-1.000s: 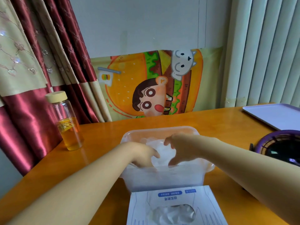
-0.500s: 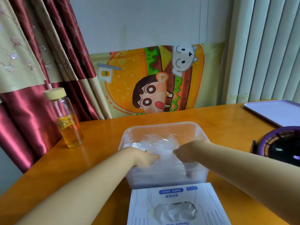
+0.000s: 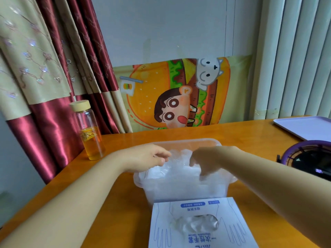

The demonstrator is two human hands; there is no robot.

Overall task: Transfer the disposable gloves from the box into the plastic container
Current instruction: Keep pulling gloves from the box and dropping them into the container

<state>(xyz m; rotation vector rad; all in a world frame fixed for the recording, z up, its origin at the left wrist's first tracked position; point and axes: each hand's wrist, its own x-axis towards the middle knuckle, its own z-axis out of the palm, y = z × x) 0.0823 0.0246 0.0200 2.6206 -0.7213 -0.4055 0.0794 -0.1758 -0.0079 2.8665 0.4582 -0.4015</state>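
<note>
A translucent plastic container [image 3: 184, 141] stands on the wooden table in the middle of the head view, with a heap of clear disposable gloves [image 3: 177, 170] inside. Just in front of it lies the white glove box [image 3: 195, 205] with blue print; more clear gloves [image 3: 196, 223] show in its oval opening. My left hand [image 3: 146, 157] hovers over the container's left rim, fingers relaxed and holding nothing. My right hand [image 3: 209, 160] hangs over the container's right half with fingers drooping toward the gloves, slightly blurred, nothing gripped.
A glass bottle [image 3: 89, 133] of amber liquid with a pale lid stands at the table's left edge. A lilac tray [image 3: 304, 126] and a purple-rimmed black object [image 3: 311, 158] sit on the right. Curtains and a cartoon cloth [image 3: 179, 95] hang behind.
Both hands, which pressed down on the gloves inside the container, have lifted up to rim height and spread slightly apart. The gloves stay in the container.
</note>
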